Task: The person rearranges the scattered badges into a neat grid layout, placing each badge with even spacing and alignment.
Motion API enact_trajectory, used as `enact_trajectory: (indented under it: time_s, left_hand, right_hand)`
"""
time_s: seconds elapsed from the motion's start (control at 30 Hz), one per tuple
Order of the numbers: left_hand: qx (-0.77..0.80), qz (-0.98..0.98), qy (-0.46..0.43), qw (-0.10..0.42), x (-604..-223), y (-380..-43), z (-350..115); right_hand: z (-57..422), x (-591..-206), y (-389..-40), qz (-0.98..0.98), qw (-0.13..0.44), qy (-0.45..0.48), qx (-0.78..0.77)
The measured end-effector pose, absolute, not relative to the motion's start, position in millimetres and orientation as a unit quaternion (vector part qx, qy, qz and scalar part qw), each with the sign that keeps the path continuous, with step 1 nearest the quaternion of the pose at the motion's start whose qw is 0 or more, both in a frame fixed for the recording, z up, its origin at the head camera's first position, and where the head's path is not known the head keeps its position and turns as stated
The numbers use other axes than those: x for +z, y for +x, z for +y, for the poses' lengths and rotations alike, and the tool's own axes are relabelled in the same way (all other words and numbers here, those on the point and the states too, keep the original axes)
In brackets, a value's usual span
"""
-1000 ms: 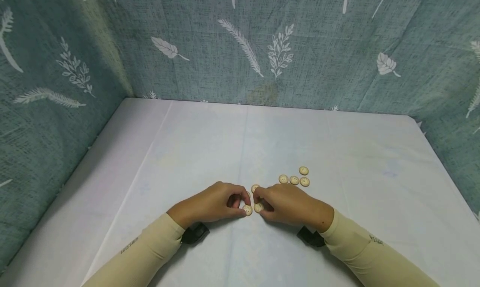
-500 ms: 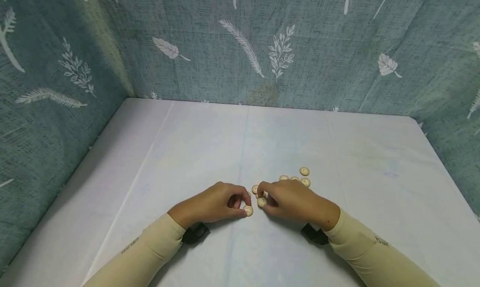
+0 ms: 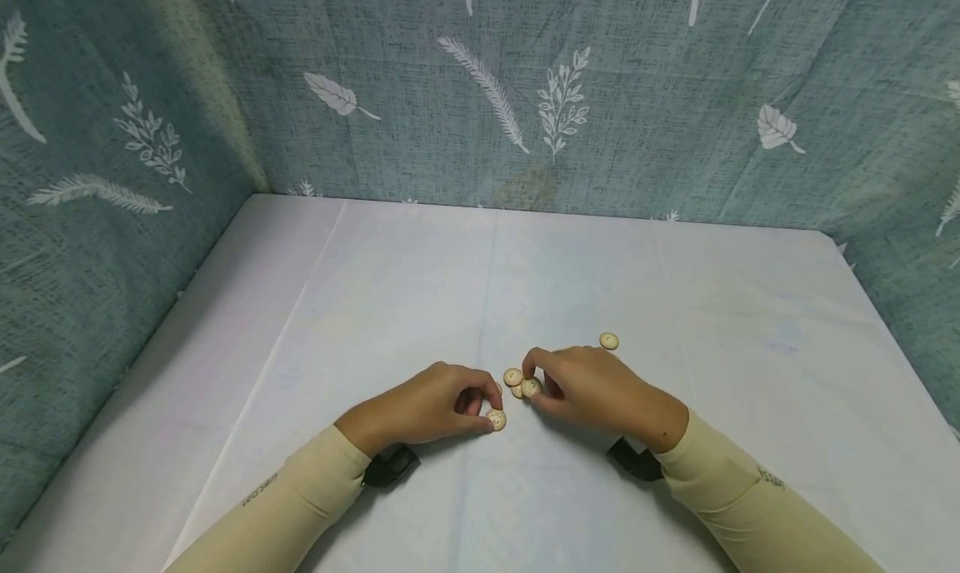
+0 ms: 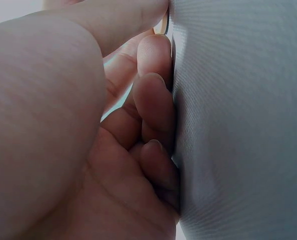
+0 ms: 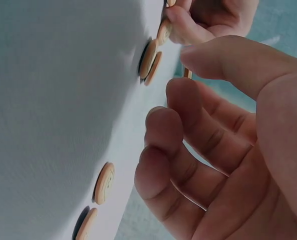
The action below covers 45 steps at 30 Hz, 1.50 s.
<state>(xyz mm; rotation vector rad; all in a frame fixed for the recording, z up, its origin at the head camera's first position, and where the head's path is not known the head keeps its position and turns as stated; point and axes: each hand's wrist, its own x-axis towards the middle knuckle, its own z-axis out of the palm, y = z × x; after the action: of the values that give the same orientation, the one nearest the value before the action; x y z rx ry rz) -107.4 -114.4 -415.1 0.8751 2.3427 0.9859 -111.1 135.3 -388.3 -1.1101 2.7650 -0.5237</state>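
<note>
Here, both curled hands (image 3: 429, 403) (image 3: 588, 387) pinch pale discs (image 3: 497, 421) (image 3: 532, 387).

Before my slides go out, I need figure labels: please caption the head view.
Left hand pinches one tan disc, right hand pinches another tan disc, with a pale tabletop beneath.

We see a grey-green textile backdrop (image 3: 420, 152) behind the table, meeting matching left-hand drapery (image 3: 67, 306) and right-hand drapery (image 3: 911, 265), all printed with white botanical motifs, among them a broad leaf (image 3: 333, 96), a feathery frond (image 3: 487, 90) and a leafy sprig (image 3: 564, 102). Along the back left corner we notice a pale yellowish band (image 3: 217, 90), and low in the middle a brownish patch (image 3: 528, 188). Before us spreads a white tablecloth (image 3: 390, 298) with faint bluish blotches and long creases, lit softly and shaded lilac toward its left edge.
</note>
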Motion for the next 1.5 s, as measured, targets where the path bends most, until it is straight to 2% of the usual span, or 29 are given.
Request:
enact_trajectory:
  time_s: [0.57,1.5]
  left_hand:
    - [0.350,0.854,0.317,0.220,-414,-107,-114]
    - [0.343,0.856,0.315,0.226,-416,-107,-114]
  right_hand:
    - [145,-385,-121,0.923,0.024,-0.345,-0.169]
    - [171,-377,-140,0.944,0.040,-0.264,-0.193]
